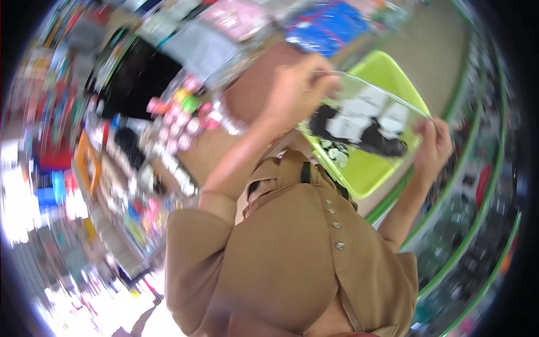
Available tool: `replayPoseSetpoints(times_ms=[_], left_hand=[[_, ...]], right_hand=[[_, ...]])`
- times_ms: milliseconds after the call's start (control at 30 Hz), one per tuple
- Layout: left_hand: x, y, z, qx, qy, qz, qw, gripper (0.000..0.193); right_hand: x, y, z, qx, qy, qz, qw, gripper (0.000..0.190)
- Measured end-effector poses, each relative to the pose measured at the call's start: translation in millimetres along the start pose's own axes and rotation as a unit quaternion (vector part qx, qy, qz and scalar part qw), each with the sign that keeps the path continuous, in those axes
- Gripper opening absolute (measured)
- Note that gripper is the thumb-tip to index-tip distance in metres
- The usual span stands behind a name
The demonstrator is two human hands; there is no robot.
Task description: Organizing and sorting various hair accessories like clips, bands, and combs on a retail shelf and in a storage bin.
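Between my hands is a clear plastic bag (366,82) with its top edge stretched. My left hand (305,86) pinches one upper corner and my right hand (433,141) grips the other. Dark items (381,141), perhaps fabric, show through the plastic along with several white tags (362,103) that bear writing. A lime-green plastic tub (370,179) is under the bag, close to my lap. Inside the tub, near its left wall, is a small black-and-white item (334,152). Motion blur hides finer detail.
Shelves with green edges (454,193) curve along the right, stocked with packaged goods. On the left are a cluster of pink rolls (179,126), a black box (134,76) and an orange frame (87,162). A blue plastic-wrapped pack (326,27) lies at the top.
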State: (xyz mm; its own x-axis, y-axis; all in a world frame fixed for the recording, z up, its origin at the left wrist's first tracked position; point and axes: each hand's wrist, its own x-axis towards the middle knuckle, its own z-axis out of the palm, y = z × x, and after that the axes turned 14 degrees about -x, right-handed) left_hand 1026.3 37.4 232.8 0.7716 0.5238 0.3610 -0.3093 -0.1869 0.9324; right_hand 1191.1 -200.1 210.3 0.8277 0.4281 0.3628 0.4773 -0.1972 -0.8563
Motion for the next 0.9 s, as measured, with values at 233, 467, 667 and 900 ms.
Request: replayPoseSetpoints(times_ms=[233,467,667,900], left_hand=[[-76,-35,-21,-0.076,0.159,-0.085,0.981,0.011],[-181,-66,-53,-0.095,0.402,-0.179,0.893,0.012],[-242,-83,-87,-0.237,0.516,-0.178,0.804,0.021],[-294,-86,-162,-0.229,0.52,-0.219,0.793,0.02]], right_hand=[[12,37,60,0.079,-0.165,0.055,0.981,0.009],[-22,34,171,0.142,-0.376,0.144,0.904,0.01],[-63,51,244,0.145,-0.46,0.202,0.852,0.013],[-125,39,321,0.134,-0.493,0.269,0.816,0.01]])
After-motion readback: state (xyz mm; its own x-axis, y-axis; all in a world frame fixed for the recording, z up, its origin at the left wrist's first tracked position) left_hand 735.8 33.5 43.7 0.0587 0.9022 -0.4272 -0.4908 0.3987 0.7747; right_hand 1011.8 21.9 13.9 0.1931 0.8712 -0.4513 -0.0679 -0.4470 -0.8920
